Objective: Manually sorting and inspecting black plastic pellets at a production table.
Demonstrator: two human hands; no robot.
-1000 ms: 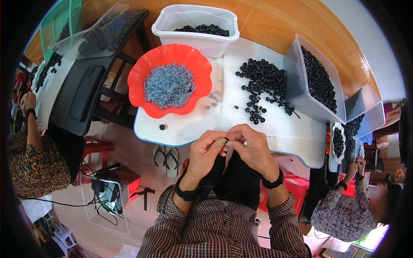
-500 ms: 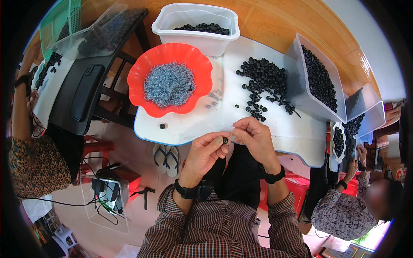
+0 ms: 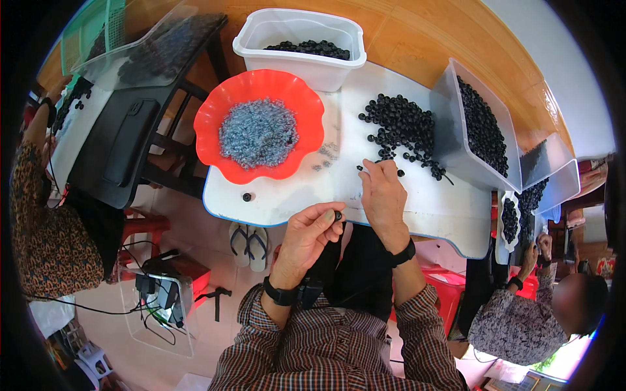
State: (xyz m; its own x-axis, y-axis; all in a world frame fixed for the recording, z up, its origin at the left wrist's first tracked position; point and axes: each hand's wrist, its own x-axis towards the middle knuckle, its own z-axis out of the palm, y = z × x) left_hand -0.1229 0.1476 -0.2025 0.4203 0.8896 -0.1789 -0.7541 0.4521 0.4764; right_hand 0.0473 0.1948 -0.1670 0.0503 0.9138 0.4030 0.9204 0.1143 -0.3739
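Between the thumb and forefinger of my left hand (image 3: 306, 238) is a small round black plastic piece (image 3: 338, 216) with a hole in it, held just off the table's front edge. My right hand (image 3: 385, 202) is over the white table, at the near side of a loose heap of similar black pieces (image 3: 401, 124). Its fingers are bent and drawn together, their tips partly hidden, so whatever they pinch does not show. Left of it stands a red wavy-rimmed bowl (image 3: 205, 133) full of small clear bluish pieces (image 3: 257, 133). One black piece (image 3: 247, 197) lies alone near the front edge.
A white tub (image 3: 293, 72) with black pieces stands behind the bowl. At the right is a clear bin (image 3: 450, 130) of them. A few clear bits (image 3: 326, 155) lie on the table (image 3: 293, 202). Other people work on both sides; flip-flops (image 3: 249, 246) are on the floor.
My right hand has left my left hand and moved forward to the near edge of the black heap. My left hand still holds the black piece. The view has shifted slightly.
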